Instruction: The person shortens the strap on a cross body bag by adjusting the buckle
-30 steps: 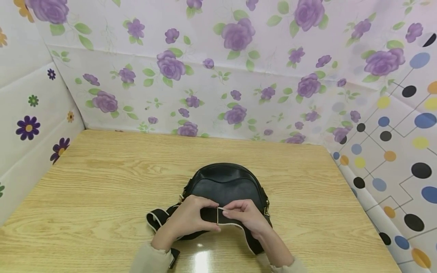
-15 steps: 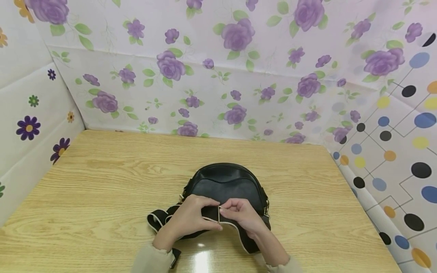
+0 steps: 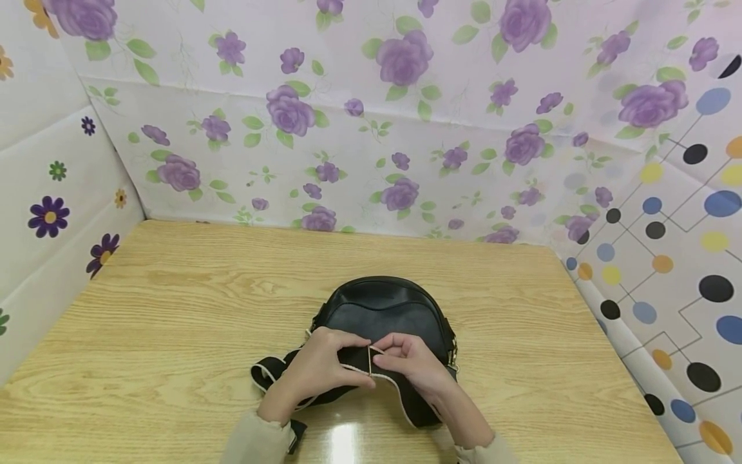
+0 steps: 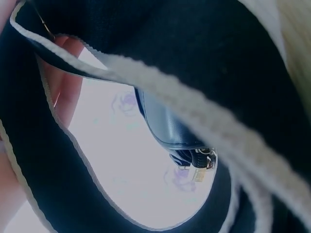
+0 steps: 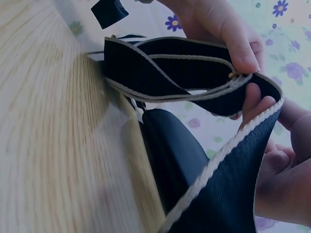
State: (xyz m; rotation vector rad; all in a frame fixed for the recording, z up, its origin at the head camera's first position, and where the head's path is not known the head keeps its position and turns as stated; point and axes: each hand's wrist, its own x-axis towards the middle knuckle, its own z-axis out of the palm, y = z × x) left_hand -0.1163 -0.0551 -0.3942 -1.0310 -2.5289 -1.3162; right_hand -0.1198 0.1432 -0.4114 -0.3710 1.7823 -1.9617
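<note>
A black half-round bag (image 3: 377,319) lies on the wooden table, its front towards me. Raised before it is its wide black strap (image 3: 400,386) with pale braided edges, threaded through a thin gold slider buckle (image 3: 369,362). My left hand (image 3: 319,364) pinches strap and slider from the left, fingers on the upper edge and thumb on the lower. On the other side, my right hand (image 3: 416,367) pinches the strap right beside the slider. Strap layers (image 4: 204,39) fill much of the left wrist view. Loops (image 5: 146,73) of strap show beyond the slider in the right wrist view.
A folded strap loop (image 3: 266,370) sticks out left of the left hand. By the left sleeve lies a black strap end (image 3: 297,435). Gold clasp hardware (image 3: 453,354) hangs at the bag's right side. Printed sheets (image 3: 348,161) wall the table (image 3: 174,309) behind and at the sides.
The slider has risen slightly in both hands' grip. My right hand has shifted a little left, close against the slider, and the hanging strap on the right has drawn leftwards and up.
</note>
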